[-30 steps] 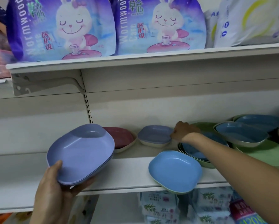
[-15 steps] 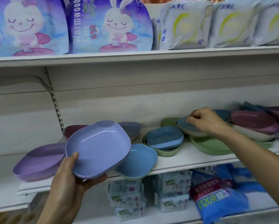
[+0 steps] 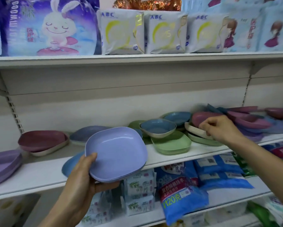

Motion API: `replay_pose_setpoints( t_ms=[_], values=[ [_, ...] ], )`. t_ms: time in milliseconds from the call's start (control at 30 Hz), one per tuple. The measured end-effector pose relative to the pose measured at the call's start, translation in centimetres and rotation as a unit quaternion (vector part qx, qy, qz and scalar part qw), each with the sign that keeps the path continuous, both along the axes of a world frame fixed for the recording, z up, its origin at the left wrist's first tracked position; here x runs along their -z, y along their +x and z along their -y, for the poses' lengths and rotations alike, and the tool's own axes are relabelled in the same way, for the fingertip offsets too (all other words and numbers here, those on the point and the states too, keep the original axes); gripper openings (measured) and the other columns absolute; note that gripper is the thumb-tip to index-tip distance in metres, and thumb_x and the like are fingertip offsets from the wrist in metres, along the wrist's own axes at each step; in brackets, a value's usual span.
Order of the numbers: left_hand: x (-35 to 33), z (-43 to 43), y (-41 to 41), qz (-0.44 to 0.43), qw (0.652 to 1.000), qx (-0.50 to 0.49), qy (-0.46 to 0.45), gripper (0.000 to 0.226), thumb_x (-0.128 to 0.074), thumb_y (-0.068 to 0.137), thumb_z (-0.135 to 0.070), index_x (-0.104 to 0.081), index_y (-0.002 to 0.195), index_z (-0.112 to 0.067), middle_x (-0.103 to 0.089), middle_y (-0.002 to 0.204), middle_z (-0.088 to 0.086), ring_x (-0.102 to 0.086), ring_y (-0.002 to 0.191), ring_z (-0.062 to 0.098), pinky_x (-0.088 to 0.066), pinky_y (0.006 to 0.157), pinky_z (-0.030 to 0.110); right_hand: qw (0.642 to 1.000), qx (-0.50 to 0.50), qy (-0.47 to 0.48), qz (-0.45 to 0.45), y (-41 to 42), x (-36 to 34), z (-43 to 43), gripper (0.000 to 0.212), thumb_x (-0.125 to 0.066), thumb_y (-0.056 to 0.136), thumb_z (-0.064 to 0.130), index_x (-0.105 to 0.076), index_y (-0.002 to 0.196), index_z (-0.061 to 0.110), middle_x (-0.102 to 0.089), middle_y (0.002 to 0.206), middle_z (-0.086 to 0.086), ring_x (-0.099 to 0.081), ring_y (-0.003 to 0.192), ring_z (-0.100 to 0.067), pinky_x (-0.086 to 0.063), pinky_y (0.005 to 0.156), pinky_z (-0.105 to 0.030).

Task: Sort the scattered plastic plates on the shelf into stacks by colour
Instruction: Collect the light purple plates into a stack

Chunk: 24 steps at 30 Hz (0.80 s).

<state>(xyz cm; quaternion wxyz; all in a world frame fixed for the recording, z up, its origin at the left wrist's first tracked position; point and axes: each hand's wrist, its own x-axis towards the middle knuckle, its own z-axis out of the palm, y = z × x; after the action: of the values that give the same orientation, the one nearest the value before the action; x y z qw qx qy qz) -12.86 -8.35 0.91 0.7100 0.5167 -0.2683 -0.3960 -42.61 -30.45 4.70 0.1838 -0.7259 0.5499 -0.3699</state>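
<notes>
At the middle shelf [image 3: 39, 176], plates lie loose in mixed colours.

- Left hand [image 3: 81, 176], 7 o'clock: thumb over the near rim, fingers curled beneath. It grips a small stack of lilac plates [image 3: 116, 154], held tilted just in front of the shelf edge.
- Behind that stack, a blue plate [image 3: 70, 166] lies at the shelf lip, half hidden.
- Right hand [image 3: 219, 128], 3 o'clock: reached out, fingers curled at the rim of a maroon plate [image 3: 201, 117] that sits in a cream plate [image 3: 194, 130]. I cannot tell whether the fingertips pinch it or only touch it.
- Between the hands: a blue dish with pale underside [image 3: 158, 128], tilted, resting on a green plate [image 3: 170, 145].
- 9 o'clock: a maroon stack [image 3: 41, 140], with a purple stack [image 3: 3, 163] further left.
- Beyond the right hand, past 3 o'clock: more maroon and blue plates, jumbled.
</notes>
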Motion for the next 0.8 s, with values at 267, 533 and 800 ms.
replay_pose_setpoints(
  t_ms=[267, 533, 800],
  values=[
    [-0.6, 4.7, -4.7, -0.017, 0.999, 0.035, 0.007, 0.016, -0.048, 0.098, -0.03, -0.059, 0.105, -0.02, -0.065, 0.108, 0.008, -0.066, 0.085, 0.035, -0.059, 0.049, 0.04, 1.0, 0.011, -0.002, 0.024, -4.5, 1.3, 2.0, 0.021, -0.063, 0.089, 0.021, -0.071, 0.071, 0.028, -0.069, 0.075, 0.011, -0.064, 0.077, -0.013, -0.053, 0.078, -0.036],
    [-1.1, 9.4, -9.7, -0.025, 0.995, 0.1, -0.002, 0.016, -0.046, 0.098, -0.032, -0.059, 0.104, -0.024, -0.065, 0.111, 0.006, -0.067, 0.092, 0.036, -0.06, 0.052, 0.044, 0.998, -0.063, -0.009, 0.023, -8.0, 3.3, 1.2, 0.019, -0.062, 0.09, 0.017, -0.071, 0.073, 0.018, -0.064, 0.063, 0.008, -0.053, 0.061, -0.002, -0.047, 0.066, -0.028],
    [-1.0, 14.3, -13.7, -0.028, 0.992, 0.115, -0.032, 0.026, -0.046, 0.097, -0.035, -0.057, 0.12, -0.027, -0.067, 0.116, 0.001, -0.07, 0.089, 0.025, -0.059, 0.051, 0.039, 0.994, 0.073, -0.085, 0.012, -17.3, 1.4, 7.1, 0.02, -0.062, 0.09, 0.022, -0.066, 0.071, 0.021, -0.066, 0.065, 0.002, -0.064, 0.069, -0.023, -0.053, 0.072, -0.04]
  ],
)
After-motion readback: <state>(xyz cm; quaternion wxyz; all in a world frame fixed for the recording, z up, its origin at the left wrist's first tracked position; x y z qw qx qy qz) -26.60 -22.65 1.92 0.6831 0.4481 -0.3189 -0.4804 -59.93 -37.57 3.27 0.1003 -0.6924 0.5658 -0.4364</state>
